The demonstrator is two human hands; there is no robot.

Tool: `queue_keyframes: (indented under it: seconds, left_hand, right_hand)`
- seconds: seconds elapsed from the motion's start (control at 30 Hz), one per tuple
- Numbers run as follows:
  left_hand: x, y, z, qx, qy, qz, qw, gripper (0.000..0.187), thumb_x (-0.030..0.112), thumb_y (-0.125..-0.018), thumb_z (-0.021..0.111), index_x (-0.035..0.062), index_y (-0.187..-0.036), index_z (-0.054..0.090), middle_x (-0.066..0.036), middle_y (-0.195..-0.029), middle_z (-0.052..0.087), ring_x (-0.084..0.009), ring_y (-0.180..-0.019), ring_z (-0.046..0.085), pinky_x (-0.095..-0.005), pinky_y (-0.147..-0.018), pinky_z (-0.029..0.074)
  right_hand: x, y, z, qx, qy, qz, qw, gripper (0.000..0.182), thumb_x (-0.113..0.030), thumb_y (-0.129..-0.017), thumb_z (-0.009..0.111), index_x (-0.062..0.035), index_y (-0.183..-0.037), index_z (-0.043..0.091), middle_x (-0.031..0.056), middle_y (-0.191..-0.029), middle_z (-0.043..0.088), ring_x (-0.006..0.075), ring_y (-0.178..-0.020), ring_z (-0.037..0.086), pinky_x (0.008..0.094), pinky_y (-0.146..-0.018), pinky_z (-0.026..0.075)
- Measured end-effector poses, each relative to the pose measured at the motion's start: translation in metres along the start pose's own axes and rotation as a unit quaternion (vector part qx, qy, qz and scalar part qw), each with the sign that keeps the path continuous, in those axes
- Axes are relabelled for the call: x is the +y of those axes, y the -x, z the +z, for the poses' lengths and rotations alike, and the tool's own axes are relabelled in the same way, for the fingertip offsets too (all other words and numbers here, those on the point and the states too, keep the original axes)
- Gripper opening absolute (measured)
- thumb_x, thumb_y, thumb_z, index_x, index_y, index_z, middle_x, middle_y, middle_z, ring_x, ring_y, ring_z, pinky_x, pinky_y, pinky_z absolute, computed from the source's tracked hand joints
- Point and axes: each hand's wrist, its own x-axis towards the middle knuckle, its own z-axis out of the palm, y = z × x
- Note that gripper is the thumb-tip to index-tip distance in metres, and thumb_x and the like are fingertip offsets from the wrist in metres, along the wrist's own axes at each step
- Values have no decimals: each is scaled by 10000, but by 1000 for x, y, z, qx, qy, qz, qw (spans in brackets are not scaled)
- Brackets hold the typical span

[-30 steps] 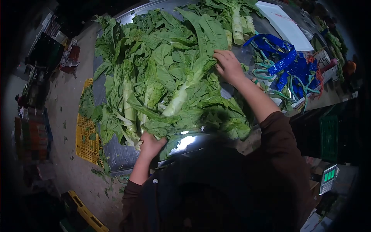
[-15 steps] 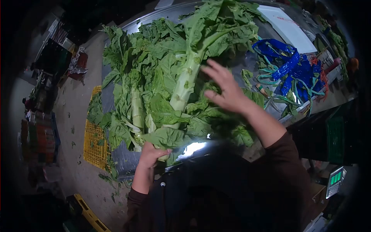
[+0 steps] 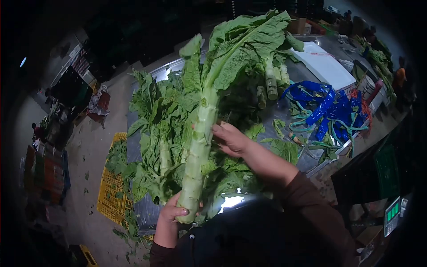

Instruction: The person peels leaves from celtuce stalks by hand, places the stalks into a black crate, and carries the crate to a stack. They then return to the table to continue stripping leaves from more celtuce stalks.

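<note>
A long celtuce (image 3: 198, 153) stands tilted in front of me, its thick pale green stem mostly bare and big leaves drooping from the top. Around its thick lower end my left hand (image 3: 168, 214) is closed, thumb across the front. Halfway up the stem, my right hand (image 3: 231, 141) grips from the right; some of its fingers are hidden behind the stem. More leafy celtuce (image 3: 164, 153) lies to the left on the metal table (image 3: 143, 218). Loose leaves (image 3: 235, 180) are heaped beneath my right forearm.
Several celtuce stems (image 3: 271, 84) lie toward the back. To the right are blue strapping (image 3: 320, 107) and a white tray (image 3: 322, 64). A yellow crate (image 3: 113, 196) sits low at the left, and a scale with a green display (image 3: 392, 212) is at far right.
The celtuce has come up off the leaf pile toward me, showing its whole stem. My right hand has moved down from beside the upper stem and closed on its middle.
</note>
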Motion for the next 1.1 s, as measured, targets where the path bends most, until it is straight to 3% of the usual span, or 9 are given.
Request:
queue_keyframes:
  seconds: [0.1, 0.33, 0.43, 0.53, 0.6, 0.67, 0.77, 0.83, 1.1]
  left_hand:
    - [5, 1, 6, -3, -11, -83, 996, 887, 159, -650, 758, -6, -1391, 300, -190, -1154, 568, -281, -990, 605, -391, -864, 484]
    - [-4, -17, 31, 119, -389, 0, 913, 984, 205, -646, 828, 35, -1433, 263, -139, -1256, 525, -223, -1132, 522, -350, -971, 403]
    - [-32, -20, 19, 168, -458, -23, 873, 923, 188, -649, 806, 22, -1411, 312, -147, -1204, 565, -199, -1096, 550, -326, -956, 420]
    - [-41, -14, 17, 202, -494, 10, 846, 892, 153, -647, 787, 18, -1400, 328, -146, -1219, 563, -198, -1101, 549, -326, -958, 419]
    - [-44, -9, 20, 239, -509, 27, 826, 864, 120, -649, 768, 15, -1393, 341, -154, -1233, 558, -209, -1115, 548, -326, -963, 416]
    - [-47, -3, 10, 252, -528, 47, 810, 868, 117, -648, 768, 16, -1396, 339, -156, -1236, 556, -213, -1119, 548, -326, -963, 416]
    - [-51, 8, 3, 298, -547, 56, 780, 873, 116, -647, 770, 26, -1402, 339, -157, -1255, 544, -215, -1139, 541, -324, -966, 412]
    - [-50, 12, 4, 309, -570, 82, 757, 871, 136, -646, 776, 37, -1398, 348, -162, -1240, 559, -228, -1129, 559, -330, -955, 426]
    - [-56, 26, 8, 344, -639, 68, 684, 861, 165, -622, 783, 91, -1382, 385, -171, -1138, 603, -321, -1024, 608, -372, -856, 490]
  right_hand:
    - [13, -5, 16, 10, -119, -31, 992, 578, -307, -884, 632, -76, -1345, 371, 113, -1233, 535, 235, -1064, 576, 397, -918, 488]
    - [78, 10, -12, 7, -275, -1, 961, 381, -160, -833, 644, -119, -1172, 476, 77, -1070, 584, 236, -986, 604, 408, -905, 495]
    - [75, 19, -20, -2, -201, 17, 979, 463, -208, -847, 653, -87, -1245, 448, 78, -1089, 580, 212, -1007, 592, 373, -923, 478]
    - [57, 28, -33, 16, 315, 29, 949, 700, -285, -861, 679, 28, -1377, 324, 108, -1115, 574, 150, -1006, 573, 280, -901, 455]
    - [21, 47, -29, 40, 324, 117, 938, 596, -230, -863, 682, 50, -1306, 398, 98, -1063, 579, 121, -953, 580, 250, -841, 477]
    - [11, 62, -47, 125, 348, 21, 929, 308, -154, -867, 665, 4, -1100, 539, 44, -943, 589, 74, -863, 567, 224, -716, 473]
    - [-23, 69, -62, 276, 463, -146, 830, 165, -81, -844, 651, -45, -995, 594, 47, -899, 614, 112, -807, 576, 266, -655, 463]
    - [-45, 63, -68, 295, 669, -277, 623, 209, -83, -793, 652, -80, -996, 599, 72, -928, 617, 223, -841, 593, 346, -735, 481]
    - [-38, 25, -51, 156, 754, -382, 512, 327, -89, -731, 678, -107, -1042, 579, 51, -1041, 600, 275, -980, 551, 388, -866, 433]
